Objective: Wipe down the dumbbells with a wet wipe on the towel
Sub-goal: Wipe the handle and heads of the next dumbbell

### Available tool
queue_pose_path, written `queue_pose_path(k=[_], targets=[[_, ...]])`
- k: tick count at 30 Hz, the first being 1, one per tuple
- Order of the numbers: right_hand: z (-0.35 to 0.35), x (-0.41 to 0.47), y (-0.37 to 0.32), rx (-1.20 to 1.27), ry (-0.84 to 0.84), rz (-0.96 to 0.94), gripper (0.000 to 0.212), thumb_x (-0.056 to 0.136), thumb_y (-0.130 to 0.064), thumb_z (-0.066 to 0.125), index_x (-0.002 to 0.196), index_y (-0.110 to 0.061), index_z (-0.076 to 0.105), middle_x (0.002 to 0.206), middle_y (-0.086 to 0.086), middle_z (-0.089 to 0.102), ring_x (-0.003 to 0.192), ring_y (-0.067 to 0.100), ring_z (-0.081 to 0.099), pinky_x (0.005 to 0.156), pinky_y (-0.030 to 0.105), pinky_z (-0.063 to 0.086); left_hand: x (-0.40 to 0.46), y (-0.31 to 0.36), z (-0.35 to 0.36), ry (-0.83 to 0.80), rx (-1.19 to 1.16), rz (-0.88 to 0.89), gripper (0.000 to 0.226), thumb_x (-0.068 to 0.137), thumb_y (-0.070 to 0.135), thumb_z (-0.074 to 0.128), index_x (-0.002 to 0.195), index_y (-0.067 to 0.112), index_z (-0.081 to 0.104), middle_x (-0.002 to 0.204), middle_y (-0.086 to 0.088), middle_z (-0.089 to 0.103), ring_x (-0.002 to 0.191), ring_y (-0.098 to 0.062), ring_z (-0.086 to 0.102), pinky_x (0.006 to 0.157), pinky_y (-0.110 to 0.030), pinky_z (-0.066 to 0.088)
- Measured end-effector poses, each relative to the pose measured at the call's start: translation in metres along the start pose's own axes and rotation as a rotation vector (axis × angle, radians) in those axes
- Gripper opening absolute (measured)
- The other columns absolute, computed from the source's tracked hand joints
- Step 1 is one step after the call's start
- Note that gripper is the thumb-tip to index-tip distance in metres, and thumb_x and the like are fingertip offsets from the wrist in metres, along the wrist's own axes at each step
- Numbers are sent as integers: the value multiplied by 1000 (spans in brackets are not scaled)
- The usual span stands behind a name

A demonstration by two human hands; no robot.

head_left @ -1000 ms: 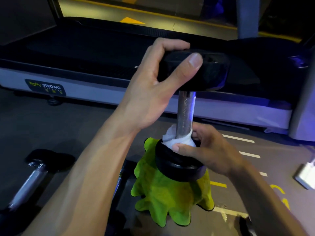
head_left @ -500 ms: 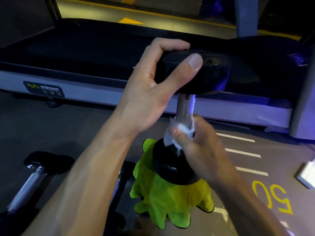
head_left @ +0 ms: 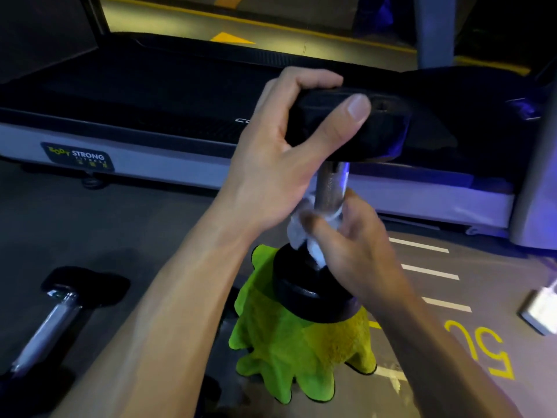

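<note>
Left hand grips upright dumbbell by top head; right hand pinches wet wipe round handle. Risk: dumbbell tipping off bunched green towel.

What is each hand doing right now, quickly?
Left hand: grips the black top head of the upright dumbbell.
Right hand: pinches a white wet wipe around the dumbbell's chrome handle.

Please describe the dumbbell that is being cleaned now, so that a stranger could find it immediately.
In front of the treadmill, a green towel lies on the floor. The dumbbell stands upright on it, the left hand gripping its top head. Unlike the dumbbell lying on the floor at the left, its handle has a white wipe around it.
</note>
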State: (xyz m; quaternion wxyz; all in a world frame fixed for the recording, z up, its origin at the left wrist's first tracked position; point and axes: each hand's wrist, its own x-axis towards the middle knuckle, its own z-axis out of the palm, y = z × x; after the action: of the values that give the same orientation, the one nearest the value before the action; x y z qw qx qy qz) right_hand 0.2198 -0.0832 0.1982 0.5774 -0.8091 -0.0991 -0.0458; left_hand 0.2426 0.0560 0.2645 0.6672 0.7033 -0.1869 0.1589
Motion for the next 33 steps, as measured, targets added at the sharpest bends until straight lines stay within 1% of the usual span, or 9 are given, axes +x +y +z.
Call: queue_pose_path(k=[5, 9, 11, 14, 18, 22, 27, 30, 33], targets=[[1, 10, -19, 270, -43, -152, 40, 110, -9, 44, 84, 19, 53, 69, 30, 58, 60, 26, 53, 60, 30, 44, -1, 2, -4, -5, 26, -12, 32, 95, 47, 69, 122, 31, 64, 129, -6, 64, 123, -18, 64, 99, -38, 58], [-7, -11, 10, -65, -134, -8, 63, 108, -55, 36, 84, -2, 60, 79, 15, 68, 77, 30, 65, 79, 50, 52, -3, 1, -3, -6, 31, -6, 33, 93, 49, 68, 121, 32, 65, 128, -4, 65, 124, -18, 63, 111, -48, 51], [-7, -18, 12, -124, -76, 77, 56, 99, -66, 38, 84, -16, 57, 76, -5, 64, 75, 15, 61, 75, 49, 50, -3, 1, 0, -3, 27, -6, 33, 92, 49, 69, 120, 32, 66, 128, -5, 66, 125, -19, 63, 111, -50, 51], [-5, -27, 2, 136, -10, 75, 21, 96, -42, 57, 100, -24, 66, 96, -5, 74, 95, 16, 68, 86, 41, 52, -1, 3, 5, -6, 1, -9, 35, 90, 49, 71, 119, 30, 66, 129, -9, 66, 122, -20, 66, 109, -50, 53], [-17, -35, 5, 463, -166, 26, 54, 78, 6, 57, 126, 18, 36, 127, 45, 41, 121, 61, 42, 93, 50, 39, -1, 3, 6, -6, -16, -10, 34, 89, 49, 71, 117, 31, 66, 126, -10, 66, 117, -16, 67, 106, -44, 55], [-23, -35, 15, 294, -176, 5, 41, 85, 2, 57, 125, 4, 47, 136, 25, 59, 135, 36, 55, 96, 58, 50, -1, 3, 6, -5, -23, -11, 34, 89, 50, 71, 117, 31, 66, 126, -10, 65, 115, -16, 67, 105, -44, 55], [-14, -29, 30, -153, -50, 13, 25, 97, -40, 56, 118, -28, 60, 108, -6, 76, 104, 17, 71, 91, 53, 55, 0, 2, 8, -20, -37, -7, 34, 88, 48, 72, 117, 31, 65, 130, -14, 64, 121, -24, 67, 105, -50, 56], [-18, -11, 6, -13, 32, -101, 22, 106, -27, 49, 107, -15, 68, 95, -15, 75, 90, 1, 69, 82, 32, 54, 1, 1, 8, -18, -20, -2, 35, 90, 49, 70, 119, 31, 65, 131, -13, 63, 122, -22, 66, 106, -49, 55], [-10, 11, -14, 287, 168, -57, 30, 110, -22, 46, 98, -15, 73, 94, -3, 78, 94, 13, 74, 88, 39, 58, 2, -1, 6, -25, -6, 2, 35, 94, 45, 69, 123, 26, 64, 130, -14, 61, 119, -14, 65, 99, -31, 55]])
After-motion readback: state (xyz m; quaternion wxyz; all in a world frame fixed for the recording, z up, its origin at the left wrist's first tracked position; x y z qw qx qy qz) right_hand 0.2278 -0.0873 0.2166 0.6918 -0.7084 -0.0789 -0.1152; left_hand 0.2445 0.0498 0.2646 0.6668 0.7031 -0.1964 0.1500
